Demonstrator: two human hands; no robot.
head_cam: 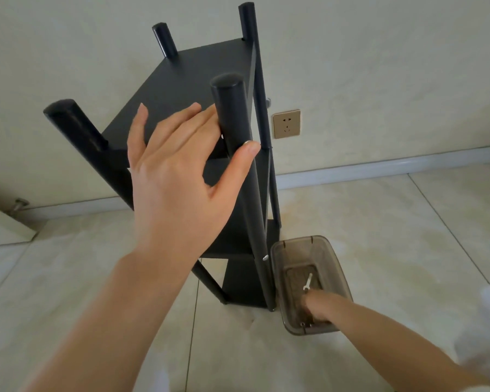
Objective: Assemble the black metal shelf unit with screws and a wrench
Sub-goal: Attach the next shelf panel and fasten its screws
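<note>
Left hand (176, 176) spread open, fingertips against near post (232, 114) of black shelf unit (181, 80); right hand (316, 308) down in tinted bin (340, 267) beside wrench (308, 282), grip unclear.

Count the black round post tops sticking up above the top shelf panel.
4: near left post top, near right post top beside the left hand, far left post top, far right post top.
</note>
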